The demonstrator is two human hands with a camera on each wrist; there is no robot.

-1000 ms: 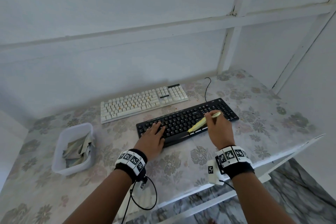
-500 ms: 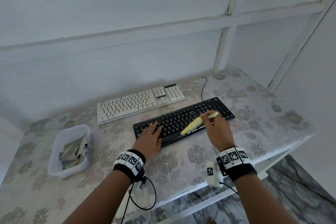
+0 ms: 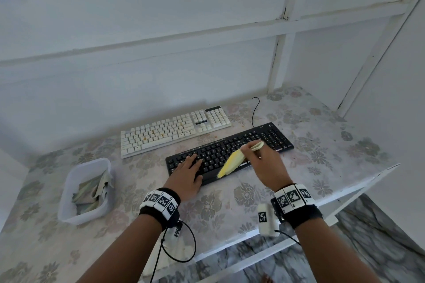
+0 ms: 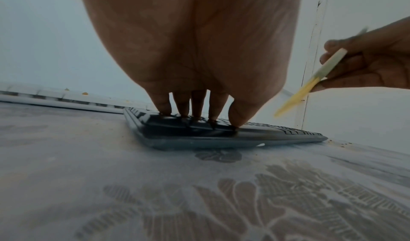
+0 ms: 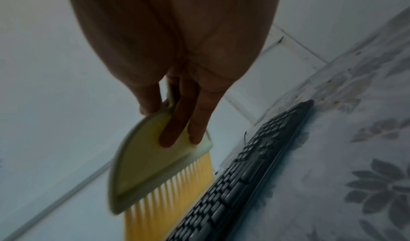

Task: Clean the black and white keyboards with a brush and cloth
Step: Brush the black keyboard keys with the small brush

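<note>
A black keyboard (image 3: 257,142) lies on the flowered table, and a white keyboard (image 3: 174,128) with orange crumbs sits behind it. My left hand (image 3: 188,167) presses flat on the black keyboard's left end, fingers (image 4: 197,104) straight on the keys. My right hand (image 3: 259,158) holds a yellow brush (image 3: 232,162) by its pale handle, bristles low over the keyboard's (image 5: 239,178) front middle. In the right wrist view the brush (image 5: 155,165) hangs just above the keys, fingers curled round its body. The left wrist view shows the brush (image 4: 310,85) lifted off the black keyboard (image 4: 221,132).
A clear plastic tub (image 3: 69,188) holding a crumpled cloth (image 3: 92,193) stands at the table's left. The keyboard cable (image 3: 253,110) curls toward the back wall. The table's front edge (image 3: 345,193) runs just below my right wrist, with patterned floor beyond.
The brush has swept toward me and to the left across the black keyboard, its bristles now near the front edge. My left hand has stayed in place.
</note>
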